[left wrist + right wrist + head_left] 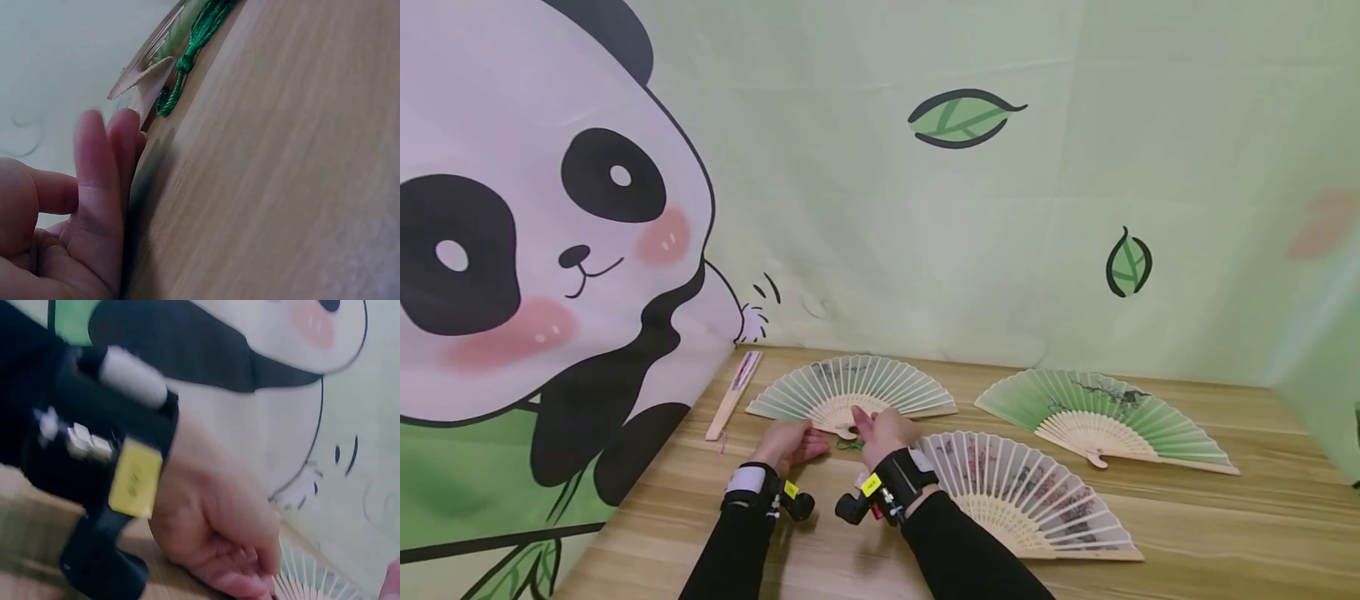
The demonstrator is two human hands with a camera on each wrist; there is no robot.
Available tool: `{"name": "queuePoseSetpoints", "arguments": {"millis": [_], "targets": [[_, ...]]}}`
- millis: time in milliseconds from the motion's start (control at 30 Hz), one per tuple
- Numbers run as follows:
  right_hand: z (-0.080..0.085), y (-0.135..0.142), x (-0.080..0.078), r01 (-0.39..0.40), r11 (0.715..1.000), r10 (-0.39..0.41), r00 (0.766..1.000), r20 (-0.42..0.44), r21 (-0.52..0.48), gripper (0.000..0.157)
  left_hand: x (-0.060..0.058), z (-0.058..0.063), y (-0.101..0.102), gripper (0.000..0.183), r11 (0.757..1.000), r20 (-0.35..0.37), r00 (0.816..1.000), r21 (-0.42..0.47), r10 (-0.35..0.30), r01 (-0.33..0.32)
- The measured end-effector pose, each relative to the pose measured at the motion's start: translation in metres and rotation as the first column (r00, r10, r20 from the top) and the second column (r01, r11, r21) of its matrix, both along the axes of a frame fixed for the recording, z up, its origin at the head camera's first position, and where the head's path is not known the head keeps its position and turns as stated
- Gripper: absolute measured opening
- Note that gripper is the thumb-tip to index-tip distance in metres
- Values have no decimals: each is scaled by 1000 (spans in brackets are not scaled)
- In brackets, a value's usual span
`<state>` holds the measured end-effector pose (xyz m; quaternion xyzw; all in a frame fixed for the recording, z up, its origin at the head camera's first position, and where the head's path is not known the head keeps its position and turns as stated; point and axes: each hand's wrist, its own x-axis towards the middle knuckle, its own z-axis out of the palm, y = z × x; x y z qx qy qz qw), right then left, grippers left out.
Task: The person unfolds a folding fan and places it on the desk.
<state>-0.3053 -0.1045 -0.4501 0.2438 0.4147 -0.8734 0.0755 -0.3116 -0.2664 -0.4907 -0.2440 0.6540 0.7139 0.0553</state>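
Note:
Both hands are around the base of a spread pale green folding fan [850,387] lying on the table. In the head view my left hand [788,444] is at the fan's near left edge. Its fingers look fairly straight in the left wrist view, where the fan's pivot end and green tassel [203,28] lie just beyond the fingertips. My right hand [886,433] is right of the pivot, with a finger raised in front of the ribs; I see nothing held in it. Only a fingertip of it shows in the right wrist view. Any light contact with the fan is unclear.
A folded fan [734,395] lies at the left. A spread floral fan [1022,492] sits beside the right forearm, and a spread green fan [1105,417] lies farther right. All rest on the wooden table [1247,525]. A panda-printed cloth [850,208] hangs behind.

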Motion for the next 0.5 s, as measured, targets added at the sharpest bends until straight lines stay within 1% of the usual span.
{"name": "queuePoseSetpoints", "arguments": {"millis": [33, 67, 133, 233, 333, 433, 500], "targets": [[2, -3, 1, 101, 985, -95, 994, 50, -136, 30, 0, 0, -1, 21, 1000, -5, 1000, -4, -6, 6], [3, -4, 2, 113, 981, -107, 993, 42, -157, 27, 1, 1, -2, 21, 1000, -12, 1000, -14, -14, 14], [7, -5, 6, 96, 983, -95, 995, 18, -159, 20, 3, 3, -3, 23, 999, -25, 999, -37, -26, 25], [14, -3, 16, 26, 986, -31, 999, -30, -162, 10, 8, 11, -1, 27, 995, -44, 997, -85, -55, 51], [20, -2, 30, -82, 982, 70, 995, -72, -169, 9, 14, 20, 4, 30, 988, -73, 991, -115, -112, 103], [23, -2, 41, -187, 971, 172, 980, -104, -151, 8, 21, 26, 10, 30, 979, -111, 980, -142, -162, 146], [24, -2, 46, -237, 965, 223, 967, -127, -115, 10, 24, 29, 14, 29, 972, -139, 973, -170, -184, 159]]}}
